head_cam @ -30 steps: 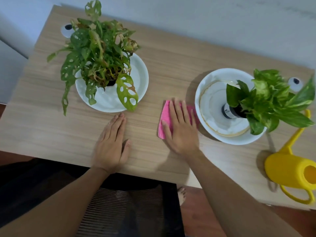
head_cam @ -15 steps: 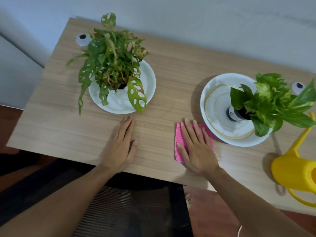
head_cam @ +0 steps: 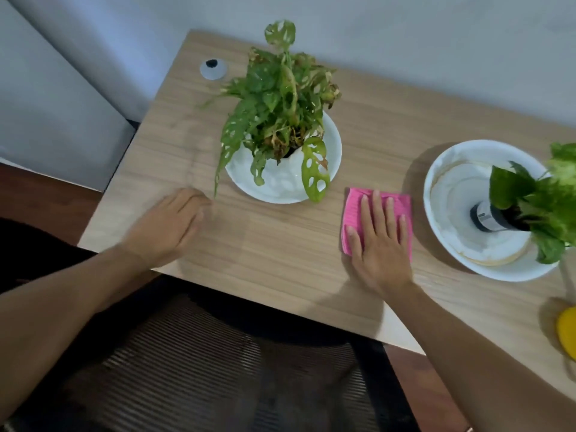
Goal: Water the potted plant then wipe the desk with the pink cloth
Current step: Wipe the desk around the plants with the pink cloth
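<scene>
The only printed thing in view is a white label (head_cam: 483,217) on the dark pot of the right-hand plant, and its writing is too small to read.

Two potted plants stand on the wood-grain table (head_cam: 280,251), each in its own round white dish. The left plant (head_cam: 277,98) has holed, slotted green leaves with some browned, curled ones, and grows from a white pot in a shallow white dish (head_cam: 333,145). The right plant (head_cam: 539,194) has broad, smooth, glossy leaves, and its white dish (head_cam: 436,188) shows pale, ring-shaped staining inside. One round grey cable cap (head_cam: 213,69) with a dark hole sits near the table's far left corner. One rounded yellow plastic object (head_cam: 568,332), probably the watering can, is cut off by the right edge.

There is one pink cloth (head_cam: 353,210), ribbed and folded to a rough rectangle, lying flat on the table between the two dishes, touching neither. The right hand (head_cam: 380,241) lies palm-down on it, fingers spread and pressed flat. The left hand (head_cam: 170,224) is blurred, over the table's near left part, palm down with fingers loosely extended and nothing in it; I cannot tell whether it touches the table.

A dark mesh chair seat (head_cam: 218,369) shows below the table's near edge
</scene>
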